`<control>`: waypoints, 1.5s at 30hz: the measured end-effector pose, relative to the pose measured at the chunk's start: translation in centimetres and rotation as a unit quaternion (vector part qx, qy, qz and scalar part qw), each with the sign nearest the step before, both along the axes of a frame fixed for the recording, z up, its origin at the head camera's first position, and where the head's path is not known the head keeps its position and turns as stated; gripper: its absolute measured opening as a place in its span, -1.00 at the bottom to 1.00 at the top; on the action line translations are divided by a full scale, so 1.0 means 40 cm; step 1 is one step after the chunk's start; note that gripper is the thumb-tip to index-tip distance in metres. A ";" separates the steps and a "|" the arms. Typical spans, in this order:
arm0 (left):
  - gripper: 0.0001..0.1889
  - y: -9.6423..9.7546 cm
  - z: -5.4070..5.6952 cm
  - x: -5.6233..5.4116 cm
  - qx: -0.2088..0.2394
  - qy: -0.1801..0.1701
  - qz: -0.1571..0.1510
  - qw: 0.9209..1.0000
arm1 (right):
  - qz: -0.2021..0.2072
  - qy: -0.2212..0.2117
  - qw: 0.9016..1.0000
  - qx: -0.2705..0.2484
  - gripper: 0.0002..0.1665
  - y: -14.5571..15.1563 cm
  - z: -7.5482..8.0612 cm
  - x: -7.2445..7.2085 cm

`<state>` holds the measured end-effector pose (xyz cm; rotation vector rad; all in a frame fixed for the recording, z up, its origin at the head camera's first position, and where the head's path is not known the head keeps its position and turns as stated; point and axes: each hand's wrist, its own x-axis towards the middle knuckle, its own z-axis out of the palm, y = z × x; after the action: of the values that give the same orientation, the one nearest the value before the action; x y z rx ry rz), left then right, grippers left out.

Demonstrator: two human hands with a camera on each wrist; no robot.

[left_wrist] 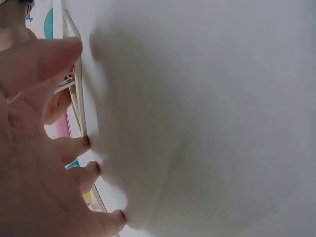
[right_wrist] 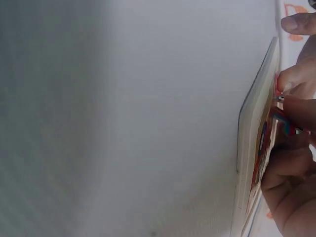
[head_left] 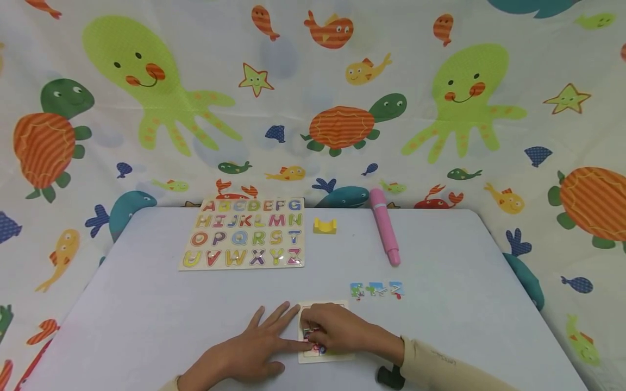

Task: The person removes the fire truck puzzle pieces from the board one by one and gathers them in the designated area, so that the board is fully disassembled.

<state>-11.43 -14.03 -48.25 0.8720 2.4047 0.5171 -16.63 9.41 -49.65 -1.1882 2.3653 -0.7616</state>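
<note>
A small jigsaw puzzle board (head_left: pixel 337 359) with a pale frame lies on the table in front of me, partly covered by both hands. My left hand (head_left: pixel 259 347) is spread flat beside it, with one straight finger laid across its left edge onto the printed pieces. Over the board, my right hand (head_left: pixel 339 328) pinches a small jigsaw piece (right_wrist: pixel 282 117), teal and red in the right wrist view and largely hidden by the fingers. Three loose jigsaw pieces (head_left: pixel 376 289) lie in a row just beyond the board to the right.
An alphabet board (head_left: pixel 244 237) with coloured letters stands at the back left. Right of it sit a yellow block (head_left: pixel 325 226) with a curved cut-out and a pink marker-shaped stick (head_left: pixel 385 227). A sea-animal cloth (head_left: pixel 313 81) hangs behind the white table (head_left: pixel 146 315).
</note>
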 end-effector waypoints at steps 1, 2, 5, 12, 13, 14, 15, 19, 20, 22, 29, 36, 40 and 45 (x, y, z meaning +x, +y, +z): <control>-0.34 0.000 0.000 -0.001 0.001 -0.001 0.000 1.000 | -0.001 -0.002 1.000 -0.004 -0.80 0.000 0.000 0.000; -0.34 -0.001 -0.001 -0.001 0.002 -0.001 0.001 1.000 | -0.004 -0.006 1.000 -0.010 -0.80 0.001 0.002 0.000; -0.35 -0.001 -0.004 -0.001 0.004 0.002 -0.001 1.000 | -0.020 -0.028 0.999 -0.024 -0.86 0.009 0.011 -0.004; -0.35 0.002 -0.007 0.001 0.000 0.010 0.002 1.000 | -0.080 -0.074 0.992 -0.065 -0.86 0.077 0.061 -0.037; -0.35 0.003 -0.007 0.002 -0.002 0.009 0.004 1.000 | -0.089 -0.073 0.991 -0.069 -0.89 0.093 0.066 -0.044; -0.34 0.002 -0.007 0.002 -0.003 0.009 0.006 1.000 | -0.096 -0.068 0.990 -0.074 -0.93 0.110 0.070 -0.051; -0.34 0.002 -0.007 0.003 -0.005 0.008 0.008 1.000 | -0.103 -0.064 0.990 -0.077 -0.98 0.127 0.071 -0.057; -0.35 0.003 -0.006 0.004 -0.007 0.008 0.013 1.000 | -0.124 -0.034 0.990 -0.061 -0.81 0.195 0.063 -0.079; -0.35 0.003 -0.007 0.004 -0.007 0.009 0.013 1.000 | -0.127 -0.032 0.990 -0.055 -0.78 0.209 0.058 -0.082; -0.35 0.003 -0.007 0.004 -0.007 0.011 0.013 1.000 | -0.134 -0.038 0.989 -0.042 -0.75 0.231 0.048 -0.085; -0.34 0.005 -0.011 0.003 0.000 0.008 0.014 1.000 | -0.120 -0.068 0.989 -0.046 -0.76 0.257 0.017 -0.087; -0.34 0.003 -0.011 0.003 0.001 0.010 0.015 1.000 | -0.127 -0.011 0.991 -0.043 -0.76 0.247 0.008 -0.081; -0.34 0.005 -0.009 0.004 0.001 0.011 0.014 1.000 | -0.145 0.030 0.989 -0.022 -0.79 0.242 0.011 -0.071; -0.35 0.004 -0.009 0.003 0.002 0.009 0.015 1.000 | -0.158 0.051 0.986 -0.013 -0.78 0.236 0.007 -0.059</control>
<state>-11.29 -13.86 -48.60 0.8475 2.4374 0.5288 -19.00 18.87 -49.38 -0.8889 2.6759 -0.8493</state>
